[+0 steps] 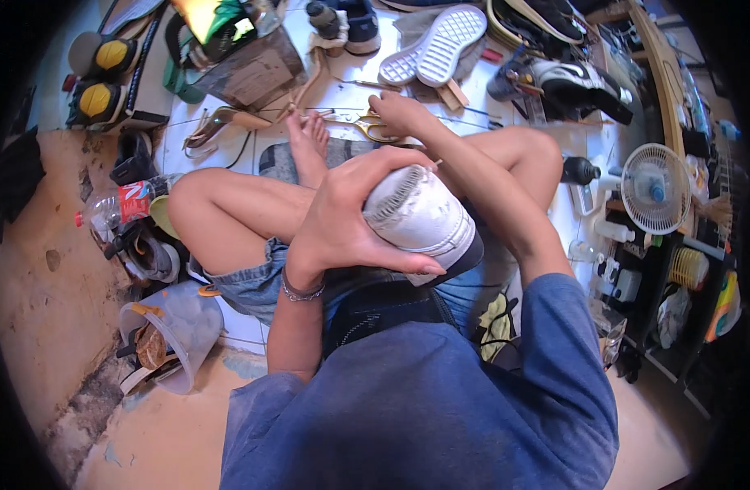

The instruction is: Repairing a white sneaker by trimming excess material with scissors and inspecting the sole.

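Observation:
My left hand (350,208) grips a worn white shoe (416,208) above my lap, thumb across its side and fingers over the top; a frayed, stitched edge shows on it. My right hand (395,114) is stretched forward beyond the shoe, fingers curled at gold-handled scissors (365,127) on the tiled floor; whether it holds them or something else is unclear. A pair of white soles (440,49) lies just beyond it on a grey cloth.
Around me are a grey box (248,69), shoes (579,86), a white fan (652,184), a dark shelf (669,302), a plastic bottle (122,204) and a tipped clear bucket (183,327). My bare foot (309,147) rests near a curved leather piece (228,122).

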